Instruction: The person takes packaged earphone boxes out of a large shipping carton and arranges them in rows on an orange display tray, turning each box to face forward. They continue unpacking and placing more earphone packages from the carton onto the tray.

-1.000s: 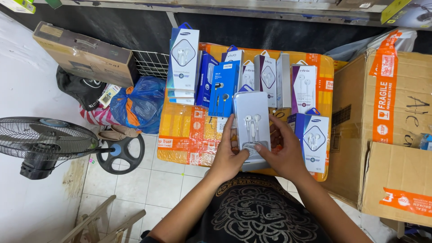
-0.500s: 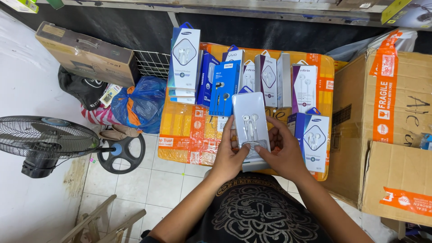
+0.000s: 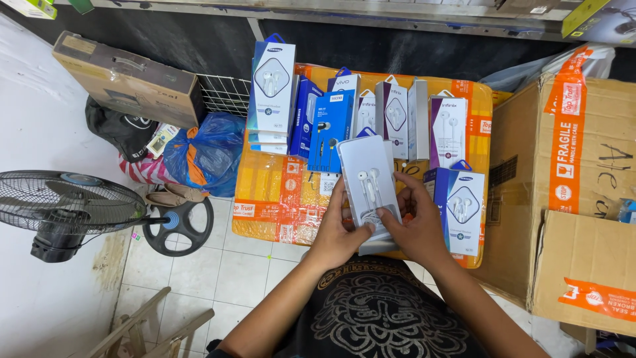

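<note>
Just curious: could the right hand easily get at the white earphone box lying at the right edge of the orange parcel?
Probably yes. The right hand sits right beside that box with nothing between them, though both hands currently grip the grey earphone pack.

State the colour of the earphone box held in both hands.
The earphone box is white to pale grey, with white earphones pictured; the head view shows it best.

Carrier: yellow taped carton (image 3: pixel 265 192), sitting on tile floor (image 3: pixel 218 272). On its top: earphone boxes, mostly upright in a row at the back edge: white-blue box (image 3: pixel 273 86), blue box (image 3: pixel 329 129), purple-white boxes (image 3: pixel 392 118), another white-blue box (image 3: pixel 462 209) near the right edge.
</note>
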